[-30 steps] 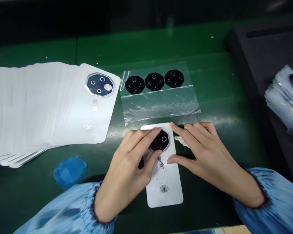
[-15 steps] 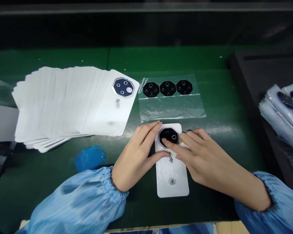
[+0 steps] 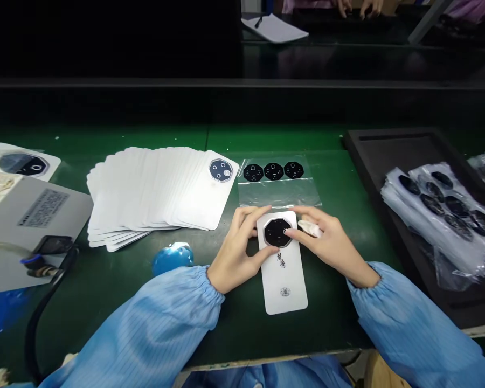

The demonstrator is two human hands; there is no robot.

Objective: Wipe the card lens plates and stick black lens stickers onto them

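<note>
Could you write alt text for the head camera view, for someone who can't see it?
A left hand and right hand rest on a white phone-shaped card on a green workbench, the right touching its black octagonal piece. Beyond lie a fan of white cards and a clear sheet of three black octagons.

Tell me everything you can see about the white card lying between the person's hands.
The white card is a flat rectangle with rounded corners, lying on the green bench top, its long side running away from the person. Near its far end sits a black octagonal piece with a silver rim; dark characters and a small round mark are printed below it. The left hand rests its thumb on the card, and the right hand touches the black piece with its fingertips.
</note>
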